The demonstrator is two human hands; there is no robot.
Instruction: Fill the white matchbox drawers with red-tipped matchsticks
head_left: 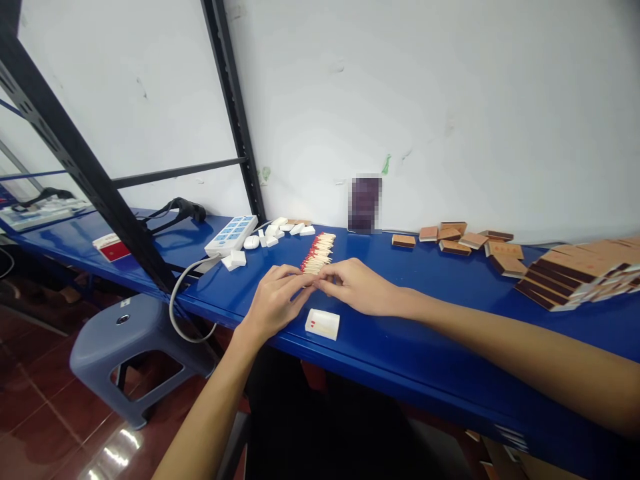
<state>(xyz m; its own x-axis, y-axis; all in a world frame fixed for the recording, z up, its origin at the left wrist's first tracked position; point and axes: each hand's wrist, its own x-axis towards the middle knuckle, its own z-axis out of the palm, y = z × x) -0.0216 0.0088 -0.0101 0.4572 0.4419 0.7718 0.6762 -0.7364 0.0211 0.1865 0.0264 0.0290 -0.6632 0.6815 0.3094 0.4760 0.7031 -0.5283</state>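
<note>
Matches (319,255) lie in a long, untidy row on the blue table (400,261), 12 o'clock from our hands, red heads towards 9, pale sticks towards 3. Our left hand (275,298) sits at the row's 7 o'clock, fingers drawn together; our right hand (354,284) at 5, thumb and forefinger brought close. Fingertips of both gather at the row's near end; whether either pinches a match, we cannot tell. White tray (325,314) at 6 o'clock, near the table edge, a couple of red heads inside. Handling, our judgement: each stick next to weightless, stiff but brittle, dry rather than slippery. We would take hold mid-stick, light pinch, clear of the heads, which could crumble. Tray probably thin-walled: hold by the sides, no squeezing
</note>
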